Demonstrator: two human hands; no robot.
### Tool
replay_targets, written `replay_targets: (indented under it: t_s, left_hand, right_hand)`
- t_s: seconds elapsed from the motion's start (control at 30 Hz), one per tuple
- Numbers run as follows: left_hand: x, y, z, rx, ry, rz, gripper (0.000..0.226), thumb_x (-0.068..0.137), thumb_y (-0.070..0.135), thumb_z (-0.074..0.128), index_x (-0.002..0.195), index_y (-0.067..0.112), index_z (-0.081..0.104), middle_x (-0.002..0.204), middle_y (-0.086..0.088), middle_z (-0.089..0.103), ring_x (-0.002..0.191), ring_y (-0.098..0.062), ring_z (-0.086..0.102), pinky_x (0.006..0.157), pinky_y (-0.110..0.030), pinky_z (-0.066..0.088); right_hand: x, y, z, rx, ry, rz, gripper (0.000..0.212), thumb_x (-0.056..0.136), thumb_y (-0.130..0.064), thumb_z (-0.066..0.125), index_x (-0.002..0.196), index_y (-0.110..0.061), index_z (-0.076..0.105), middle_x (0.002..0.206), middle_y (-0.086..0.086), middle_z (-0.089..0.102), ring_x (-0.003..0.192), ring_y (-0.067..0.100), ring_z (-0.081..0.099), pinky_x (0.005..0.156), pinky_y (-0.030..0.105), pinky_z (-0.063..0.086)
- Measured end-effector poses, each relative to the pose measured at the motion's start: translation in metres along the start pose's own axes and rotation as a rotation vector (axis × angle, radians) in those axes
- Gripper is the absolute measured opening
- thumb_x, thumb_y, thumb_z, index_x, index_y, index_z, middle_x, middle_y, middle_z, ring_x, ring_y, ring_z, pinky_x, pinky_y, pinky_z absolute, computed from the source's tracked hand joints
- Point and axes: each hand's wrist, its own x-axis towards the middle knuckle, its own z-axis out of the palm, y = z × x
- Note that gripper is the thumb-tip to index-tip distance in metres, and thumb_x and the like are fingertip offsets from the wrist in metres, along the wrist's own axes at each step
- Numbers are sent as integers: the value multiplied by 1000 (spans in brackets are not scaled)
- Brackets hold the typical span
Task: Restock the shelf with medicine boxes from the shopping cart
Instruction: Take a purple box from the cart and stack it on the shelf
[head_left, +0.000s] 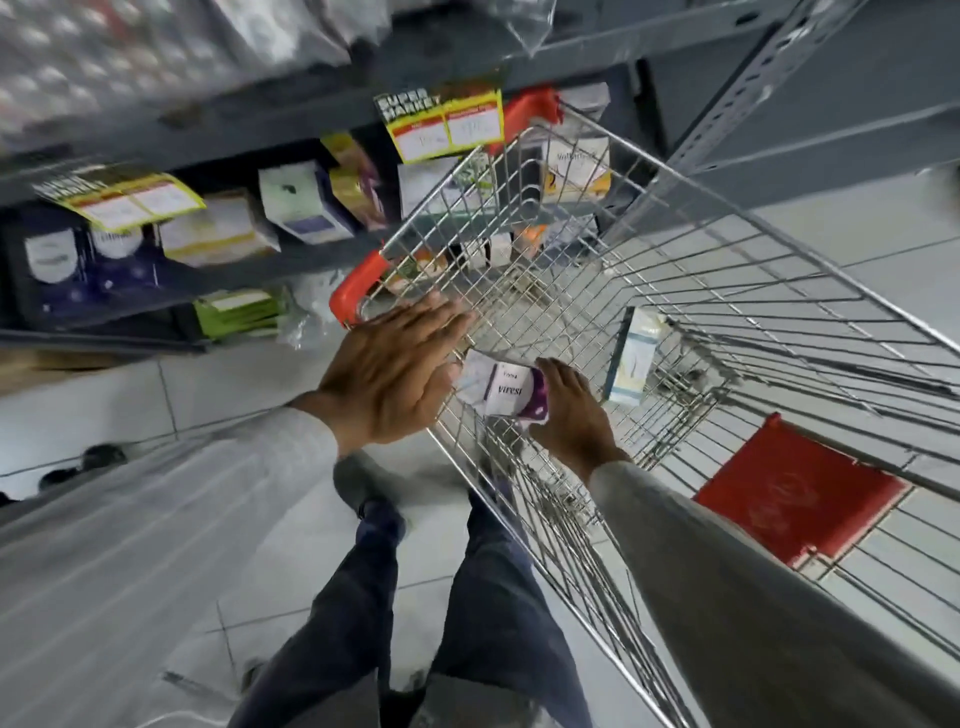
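Observation:
A wire shopping cart (675, 218) with red corner guards stands in front of me. Inside it my right hand (569, 410) is shut on a white and purple medicine box (501, 392) near the cart's bottom. My left hand (395, 374) hovers flat with fingers spread over the cart's near corner, holding nothing. A white and blue medicine box (631, 358) stands upright on the cart's floor to the right of my right hand. The grey metal shelf (260, 270) at left holds several medicine boxes (301, 202).
Yellow price tags (447, 124) hang from the shelf edges. The red child-seat flap (795, 493) sits at the cart's right end. My legs stand on the grey tiled floor (104, 405) beside the cart. A perforated shelf upright (748, 83) rises behind the cart.

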Motion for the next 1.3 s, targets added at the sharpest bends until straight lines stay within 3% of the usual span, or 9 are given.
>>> replay_targets:
  t_s: [0.17, 0.3, 0.53, 0.67, 0.8, 0.93, 1.07, 1.17, 1.3]
  left_hand:
    - [1, -4, 5, 32, 13, 10, 61, 97, 33, 41, 155, 13, 39, 161, -10, 41, 152, -27, 33, 124, -42, 27]
    - [0, 0, 3, 20, 3, 0, 62, 96, 35, 40, 155, 13, 39, 160, -12, 42, 151, -28, 34, 124, -42, 26]
    - [-10, 21, -34, -100, -67, -111, 66, 103, 46, 27, 161, 18, 16, 171, -7, 15, 159, -21, 7, 129, -43, 9]
    - [-29, 35, -100, -199, 220, -75, 53, 104, 38, 43, 154, 20, 41, 161, -3, 42, 154, -18, 26, 126, -41, 23]
    - [-65, 39, -202, -208, 644, -28, 37, 100, 28, 57, 134, 19, 66, 142, 1, 63, 141, -14, 48, 120, -24, 30]
    - [-107, 25, -300, -118, 987, 20, 33, 97, 22, 60, 128, 14, 70, 138, -1, 66, 135, -16, 56, 115, -33, 41]
    - [-132, -6, -388, -35, 1192, -26, 35, 100, 22, 53, 129, 9, 69, 138, -6, 66, 138, -18, 53, 117, -38, 40]
    - [-130, -39, -436, 26, 1190, -148, 40, 101, 28, 49, 131, 9, 66, 139, -10, 65, 141, -23, 50, 119, -39, 36]
    - [-118, -73, -456, 147, 902, -344, 49, 103, 29, 36, 137, 3, 60, 144, -17, 59, 144, -33, 45, 118, -48, 36]
  right_hand:
    - [19, 5, 20, -19, 27, -25, 79, 72, -35, 86, 136, -13, 44, 129, 7, 61, 116, 23, 57, 94, 41, 58]
    - [5, 2, 5, 6, 65, -29, 80, 70, -36, 85, 135, -14, 44, 128, 7, 61, 117, 25, 54, 95, 41, 57]
    - [-51, -39, -92, 24, 178, 19, 89, 68, -27, 83, 144, -18, 39, 138, 6, 55, 127, 24, 43, 108, 45, 47]
    - [-92, -75, -163, 41, 324, -63, 84, 60, -31, 79, 138, -23, 48, 128, 0, 59, 114, 19, 44, 92, 28, 36]
    - [-129, -124, -231, 58, 493, -211, 84, 54, -30, 81, 133, -21, 56, 121, 1, 61, 108, 24, 55, 89, 20, 33]
    - [-160, -185, -293, 116, 634, -380, 84, 53, -34, 77, 134, -23, 58, 121, -8, 57, 107, 9, 53, 96, 4, 32]
    - [-173, -256, -357, 126, 755, -529, 86, 56, -36, 78, 138, -18, 58, 123, -3, 58, 111, 10, 55, 99, 6, 34]
    - [-167, -308, -406, 108, 830, -656, 83, 61, -34, 79, 139, -15, 58, 124, -2, 60, 113, -2, 53, 98, 7, 35]
    - [-140, -376, -455, 118, 786, -684, 85, 65, -38, 79, 144, -20, 54, 119, -3, 51, 106, 5, 53, 91, 0, 33]
